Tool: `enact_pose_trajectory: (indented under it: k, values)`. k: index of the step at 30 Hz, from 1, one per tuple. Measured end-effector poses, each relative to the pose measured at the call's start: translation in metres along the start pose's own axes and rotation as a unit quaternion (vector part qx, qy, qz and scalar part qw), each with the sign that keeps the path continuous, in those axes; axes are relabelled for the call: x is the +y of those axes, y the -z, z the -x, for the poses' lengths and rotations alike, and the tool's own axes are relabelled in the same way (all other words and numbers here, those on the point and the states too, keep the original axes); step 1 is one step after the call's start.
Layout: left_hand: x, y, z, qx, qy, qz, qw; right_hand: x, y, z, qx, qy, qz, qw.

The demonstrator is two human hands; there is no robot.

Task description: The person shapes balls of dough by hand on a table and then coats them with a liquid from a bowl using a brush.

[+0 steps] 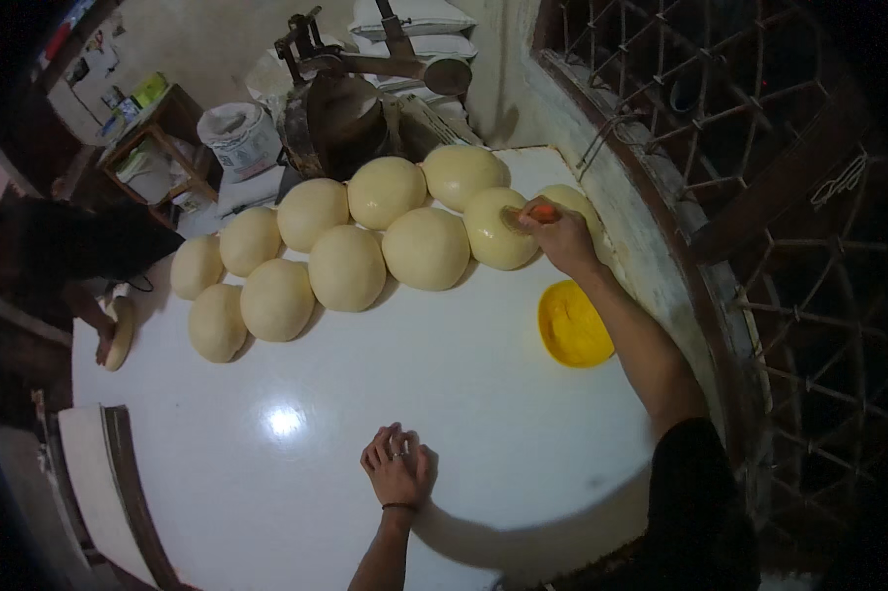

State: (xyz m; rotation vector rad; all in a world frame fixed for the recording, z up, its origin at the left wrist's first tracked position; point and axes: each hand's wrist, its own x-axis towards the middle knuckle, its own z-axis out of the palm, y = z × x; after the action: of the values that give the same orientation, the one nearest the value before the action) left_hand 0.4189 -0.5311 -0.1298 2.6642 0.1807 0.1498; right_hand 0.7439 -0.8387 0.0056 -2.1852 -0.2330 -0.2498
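My right hand point(566, 242) grips a brush with an orange handle point(544, 212). Its bristles touch the top of a round, pale dough ball point(501, 244) at the right end of the near row, where the surface looks wet. Behind my hand a further dough ball point(577, 203) is partly hidden. Several more smooth balls, such as one dough ball point(425, 251) beside it, stand in two rows. Below my right wrist is a yellow bowl point(546, 337); what it holds is hard to make out. My left hand point(400, 471) rests on the white table point(365, 384), fingers loosely bent and holding nothing.
At the left edge another person's hand point(105, 340) touches a piece of dough point(121, 333). Behind the rows stands a dark metal machine point(330, 123), near a white sack point(239, 138) and stacked sacks point(419, 18). A wall with a metal grille point(739, 118) borders the right side.
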Motion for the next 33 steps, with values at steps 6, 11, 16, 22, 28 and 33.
enact_pose_trajectory:
  k: [6, 11, 16, 22, 28, 33]
  values:
    - [0.003, 0.000, 0.005, -0.004, 0.010, -0.005, 1.000, -0.002, 0.049, 0.118, 0.066, -0.003, -0.006, 0.998]
    - [0.006, 0.013, -0.009, -0.016, 0.050, 0.178, 0.983, 0.024, 0.047, 0.160, 0.096, -0.030, 0.124, 0.987]
    - [-0.083, 0.062, 0.009, 0.131, 0.194, -0.021, 0.972, -0.049, -0.050, 0.043, 0.094, 0.072, -0.088, 0.989]
    - [-0.105, 0.054, 0.016, 0.113, 0.214, -0.041, 0.969, -0.053, -0.134, -0.017, -0.150, 0.014, -0.009, 0.989]
    - [-0.102, 0.054, 0.013, 0.116, 0.216, -0.047, 0.968, -0.068, -0.148, -0.071, -0.183, 0.095, 0.104, 0.973]
    - [-0.105, 0.046, 0.012, 0.132, 0.184, -0.044, 0.973, -0.077, -0.124, -0.126, -0.082, -0.002, 0.143, 0.986]
